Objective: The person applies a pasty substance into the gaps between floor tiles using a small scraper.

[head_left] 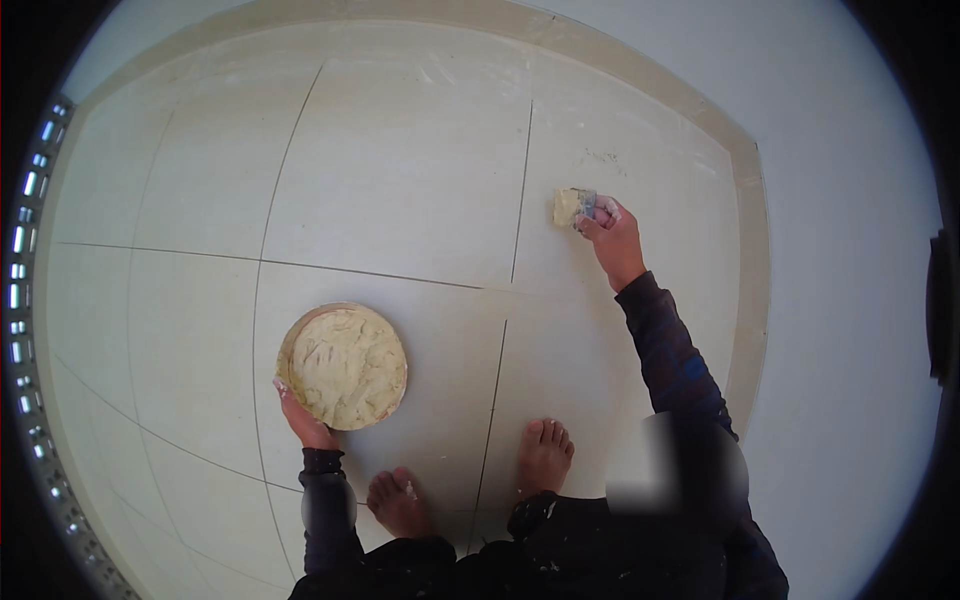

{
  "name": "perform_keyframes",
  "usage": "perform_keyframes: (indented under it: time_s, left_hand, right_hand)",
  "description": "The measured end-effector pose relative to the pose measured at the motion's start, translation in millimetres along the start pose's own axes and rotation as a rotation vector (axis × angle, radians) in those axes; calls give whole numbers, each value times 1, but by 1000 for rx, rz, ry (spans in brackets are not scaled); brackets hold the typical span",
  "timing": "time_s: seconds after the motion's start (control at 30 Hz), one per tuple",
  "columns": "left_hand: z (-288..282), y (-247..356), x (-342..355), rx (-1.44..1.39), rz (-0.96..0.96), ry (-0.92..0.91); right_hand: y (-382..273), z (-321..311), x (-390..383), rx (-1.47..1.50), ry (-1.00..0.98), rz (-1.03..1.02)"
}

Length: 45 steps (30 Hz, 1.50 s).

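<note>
My left hand (305, 418) is wrapped round the near left side of a round tub (282, 352). A thick cream-coloured paste (348, 368) with an uneven, ridged surface fills the tub almost to its rim. Up and to the right, my right hand (618, 245) grips a small flat scraper (588, 203) between thumb and fingers. A lump of the same cream paste covers the scraper's left end. The scraper is over the tiled floor (400, 150); whether it touches the tile cannot be told. White smears mark the fingers of both hands.
Dark joint lines run between the large pale tiles, fading out near the middle right. A beige skirting (745, 200) borders the white wall (840, 300) at right and far side. Perforated blocks (25, 240) line the left edge. My bare feet (545, 455) stand between tub and wall.
</note>
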<state>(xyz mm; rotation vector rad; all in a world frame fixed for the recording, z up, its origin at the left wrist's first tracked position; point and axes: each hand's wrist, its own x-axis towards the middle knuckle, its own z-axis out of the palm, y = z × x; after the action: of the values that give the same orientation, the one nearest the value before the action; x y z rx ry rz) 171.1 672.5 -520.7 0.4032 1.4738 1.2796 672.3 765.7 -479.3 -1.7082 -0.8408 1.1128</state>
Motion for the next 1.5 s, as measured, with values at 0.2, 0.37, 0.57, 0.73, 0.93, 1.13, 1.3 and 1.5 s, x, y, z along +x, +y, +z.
perform_keyframes:
  time_s: [0.2,0.37,0.57,0.73,0.93,1.13,1.3,1.5]
  left_hand:
    - [5,0,1,-24,-5,-35]
    - [11,-2,-5,-92,-55,-34]
    - [13,3,-8,-7,-53,90]
    - [15,5,-6,61,-21,20]
    - [5,4,-9,259,75,75]
    - [-8,17,-14,683,217,227]
    - [-34,29,-11,973,410,155]
    - [41,78,3,1088,499,303]
  right_hand:
    - [-34,-15,129,-860,208,-603]
    - [-50,-11,199,-1131,254,-581]
    - [-43,-5,193,-1158,159,-643]
    - [-57,-10,195,-1062,61,-589]
    - [-42,-16,211,-360,-37,-559]
    - [-34,24,216,183,-12,-341]
    - [-18,46,212,227,46,-511]
    - [-13,45,218,192,63,-572]
